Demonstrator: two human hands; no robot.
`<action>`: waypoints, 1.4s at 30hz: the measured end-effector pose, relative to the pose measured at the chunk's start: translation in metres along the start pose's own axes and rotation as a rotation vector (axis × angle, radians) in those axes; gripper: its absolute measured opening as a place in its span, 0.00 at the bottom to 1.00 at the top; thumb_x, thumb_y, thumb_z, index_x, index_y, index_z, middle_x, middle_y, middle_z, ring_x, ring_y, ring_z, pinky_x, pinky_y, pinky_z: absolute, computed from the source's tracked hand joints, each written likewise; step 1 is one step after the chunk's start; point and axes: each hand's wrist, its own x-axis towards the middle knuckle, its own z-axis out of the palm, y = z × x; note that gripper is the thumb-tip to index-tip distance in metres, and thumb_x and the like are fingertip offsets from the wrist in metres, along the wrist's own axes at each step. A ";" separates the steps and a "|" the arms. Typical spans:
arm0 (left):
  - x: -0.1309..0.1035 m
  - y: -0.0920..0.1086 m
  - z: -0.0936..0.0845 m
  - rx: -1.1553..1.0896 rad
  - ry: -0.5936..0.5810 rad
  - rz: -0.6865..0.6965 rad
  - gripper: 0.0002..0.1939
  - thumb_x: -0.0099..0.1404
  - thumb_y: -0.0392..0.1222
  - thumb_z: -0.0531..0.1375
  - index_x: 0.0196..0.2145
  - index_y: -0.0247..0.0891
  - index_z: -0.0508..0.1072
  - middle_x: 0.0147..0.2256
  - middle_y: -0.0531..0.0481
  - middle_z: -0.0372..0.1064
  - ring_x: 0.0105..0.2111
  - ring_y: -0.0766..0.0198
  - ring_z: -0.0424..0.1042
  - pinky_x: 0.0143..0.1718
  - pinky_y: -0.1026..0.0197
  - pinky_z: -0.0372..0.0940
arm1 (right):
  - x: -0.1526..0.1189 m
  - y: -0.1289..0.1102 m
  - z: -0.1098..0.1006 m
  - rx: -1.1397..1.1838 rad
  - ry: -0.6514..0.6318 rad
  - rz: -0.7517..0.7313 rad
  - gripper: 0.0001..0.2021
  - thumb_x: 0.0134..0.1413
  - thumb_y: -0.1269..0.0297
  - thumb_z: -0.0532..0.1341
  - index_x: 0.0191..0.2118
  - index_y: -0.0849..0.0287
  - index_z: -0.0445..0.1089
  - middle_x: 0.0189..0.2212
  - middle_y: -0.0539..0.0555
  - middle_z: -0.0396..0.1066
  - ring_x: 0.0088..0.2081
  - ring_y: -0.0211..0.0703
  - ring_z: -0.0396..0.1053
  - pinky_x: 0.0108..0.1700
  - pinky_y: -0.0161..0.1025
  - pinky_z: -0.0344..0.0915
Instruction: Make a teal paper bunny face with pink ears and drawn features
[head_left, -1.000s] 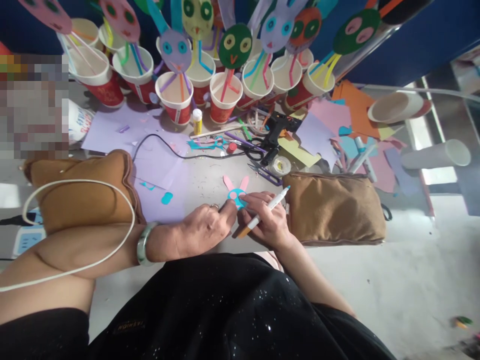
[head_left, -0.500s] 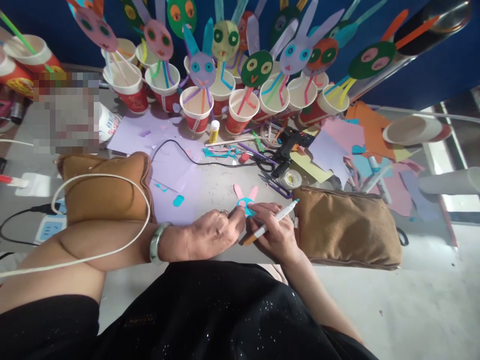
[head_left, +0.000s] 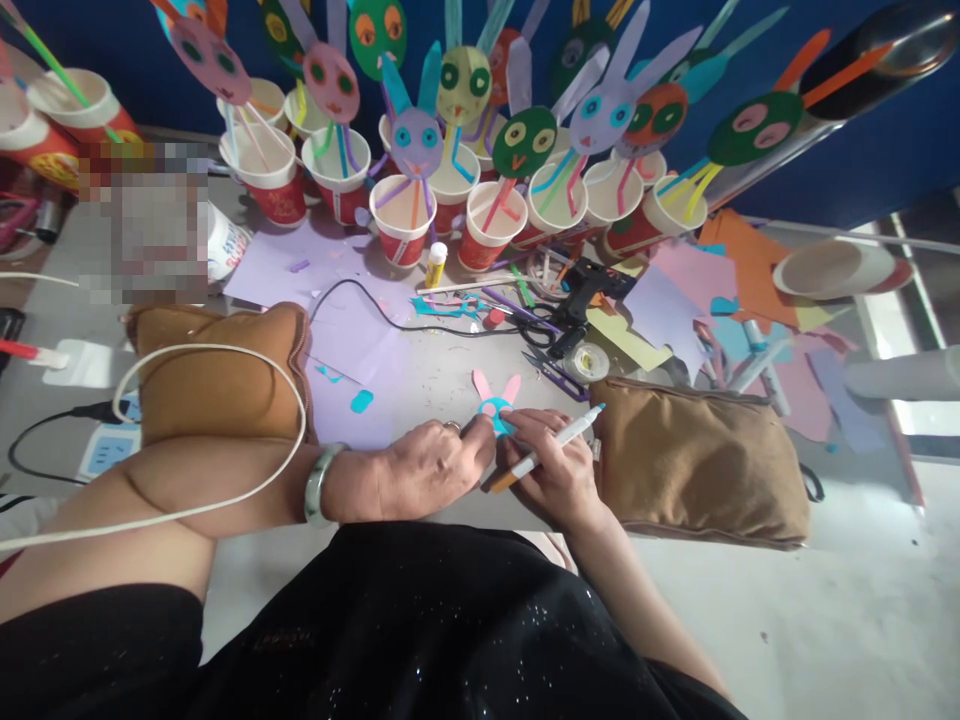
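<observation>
A small blue paper rabbit head [head_left: 492, 407] with two pink ears and pink eye pieces lies at the middle of the table's near side. My left hand [head_left: 431, 462], with a jade-like bangle on its wrist, is closed with its fingertips on the left edge of the head. Between the fingers of my right hand [head_left: 559, 470] rests a marker [head_left: 551, 446], white with an orange-brown end and a blue tip pointing up and right. Fingertips of that hand also touch the head's right side. The lower part of the head is hidden by my fingers.
Paper cups [head_left: 403, 240] holding rabbit figures line the back. Two brown cushions [head_left: 701, 460] flank my hands. Scissors [head_left: 555, 372], a tape roll [head_left: 586, 362], a black glue gun [head_left: 592, 295], a glue stick [head_left: 436, 266] and coloured paper [head_left: 667, 310] lie beyond. A white cable [head_left: 217, 347] crosses my left forearm.
The whole view has shifted slightly, so things sit a little further right. Both hands keep their hold on the paper rabbit head and marker.
</observation>
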 end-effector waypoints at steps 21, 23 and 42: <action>0.009 -0.004 -0.022 -0.053 -0.094 0.009 0.17 0.75 0.33 0.49 0.56 0.29 0.70 0.49 0.36 0.73 0.29 0.63 0.77 0.23 0.60 0.66 | -0.003 0.003 0.001 0.049 0.069 -0.043 0.17 0.55 0.79 0.65 0.48 0.57 0.68 0.45 0.59 0.80 0.45 0.51 0.79 0.46 0.50 0.74; 0.008 -0.003 -0.019 -0.063 -0.067 -0.004 0.15 0.75 0.32 0.49 0.52 0.30 0.72 0.46 0.38 0.74 0.28 0.64 0.76 0.23 0.61 0.66 | -0.004 0.004 0.001 0.047 0.069 -0.041 0.16 0.55 0.80 0.65 0.48 0.58 0.69 0.44 0.59 0.81 0.45 0.51 0.79 0.47 0.50 0.74; 0.005 -0.003 -0.009 0.016 0.025 0.010 0.18 0.73 0.28 0.45 0.48 0.29 0.74 0.42 0.39 0.74 0.26 0.64 0.76 0.22 0.61 0.65 | 0.002 0.001 -0.001 0.026 0.066 -0.054 0.15 0.56 0.78 0.64 0.48 0.57 0.70 0.42 0.58 0.81 0.43 0.49 0.79 0.44 0.47 0.73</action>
